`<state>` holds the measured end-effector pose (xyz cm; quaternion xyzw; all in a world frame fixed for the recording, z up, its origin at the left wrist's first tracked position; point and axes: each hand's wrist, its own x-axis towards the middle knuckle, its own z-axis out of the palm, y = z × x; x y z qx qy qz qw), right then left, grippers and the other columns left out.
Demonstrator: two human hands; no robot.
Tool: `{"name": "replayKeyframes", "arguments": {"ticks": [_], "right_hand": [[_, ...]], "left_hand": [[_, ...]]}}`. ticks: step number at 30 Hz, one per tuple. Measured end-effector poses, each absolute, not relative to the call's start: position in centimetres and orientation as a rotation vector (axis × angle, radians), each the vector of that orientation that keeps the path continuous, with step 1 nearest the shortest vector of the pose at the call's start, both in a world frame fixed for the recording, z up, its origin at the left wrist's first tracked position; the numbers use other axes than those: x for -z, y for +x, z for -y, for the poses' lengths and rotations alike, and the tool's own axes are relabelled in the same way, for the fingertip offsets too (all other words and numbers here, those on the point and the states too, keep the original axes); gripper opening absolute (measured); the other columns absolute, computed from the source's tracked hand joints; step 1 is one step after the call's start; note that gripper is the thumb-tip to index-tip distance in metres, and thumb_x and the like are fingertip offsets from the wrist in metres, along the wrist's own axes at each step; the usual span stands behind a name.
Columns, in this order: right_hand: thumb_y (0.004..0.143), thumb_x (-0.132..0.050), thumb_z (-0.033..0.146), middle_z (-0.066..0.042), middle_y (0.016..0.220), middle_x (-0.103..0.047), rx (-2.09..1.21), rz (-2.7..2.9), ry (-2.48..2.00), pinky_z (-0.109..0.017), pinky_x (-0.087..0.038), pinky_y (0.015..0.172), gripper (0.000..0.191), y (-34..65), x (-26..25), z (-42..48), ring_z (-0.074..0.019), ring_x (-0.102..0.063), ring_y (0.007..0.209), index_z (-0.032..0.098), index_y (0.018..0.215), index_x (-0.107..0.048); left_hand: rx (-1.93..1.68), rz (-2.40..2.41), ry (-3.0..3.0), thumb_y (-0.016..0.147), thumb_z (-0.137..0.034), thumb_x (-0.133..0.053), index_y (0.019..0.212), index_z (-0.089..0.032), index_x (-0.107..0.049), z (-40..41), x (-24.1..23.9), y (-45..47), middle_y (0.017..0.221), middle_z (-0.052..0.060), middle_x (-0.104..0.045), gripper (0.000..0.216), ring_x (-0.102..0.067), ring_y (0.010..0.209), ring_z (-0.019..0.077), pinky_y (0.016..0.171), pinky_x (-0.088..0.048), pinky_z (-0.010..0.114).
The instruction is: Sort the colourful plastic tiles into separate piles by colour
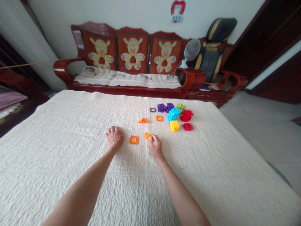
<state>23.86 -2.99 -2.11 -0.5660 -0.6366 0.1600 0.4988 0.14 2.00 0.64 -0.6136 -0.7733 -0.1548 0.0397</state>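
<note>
White quilt (211,188) fills the lower frame. At centre our left hand (114,137) rests on it curled shut; just right, our right hand (155,145) pinches an orange piece (148,135)

Both bare forearms stretched forward, slightly converging. Left hand (114,137) curled in a loose fist, back up, resting flat. Right hand (155,146) back up, fingertips pinched together, wrist low.

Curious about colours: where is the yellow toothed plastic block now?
Head view: the yellow toothed plastic block lies right of centre on the white quilted cloth, just below the turquoise plastic stack and left of a small red plastic piece.
</note>
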Motion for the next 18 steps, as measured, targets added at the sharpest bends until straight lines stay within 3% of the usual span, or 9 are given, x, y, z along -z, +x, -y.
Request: {"name": "replayKeyframes", "arguments": {"ticks": [10,18], "right_hand": [[0.09,-0.046,0.028,-0.012,0.113,-0.071,-0.465,1.555,-1.383,-0.031,-0.054,0.088,0.035,23.79,2.03,2.97,-0.0194,-0.067,0.101,0.017,0.119,-0.061],[0.085,-0.049,0.022,-0.013,0.113,-0.069,-0.396,1.607,-1.449,-0.036,-0.052,0.091,0.04,23.57,2.35,2.93,-0.0214,-0.065,0.102,0.017,0.124,-0.058]], "left_hand": [[0.481,2.373,-1.885,0.094,-0.033,-0.033,0.109,-0.019,-0.062,-1.78,-1.27,0.44,0.12,0.015,-0.056,0.035,-0.046,0.116,0.0308,0.093,-0.038,0.045],[0.474,2.357,-1.879,0.093,-0.033,-0.035,0.106,-0.02,-0.061,-1.91,-0.9,0.4,0.119,0.014,-0.055,0.032,-0.045,0.115,0.0306,0.091,-0.038,0.045]]}}
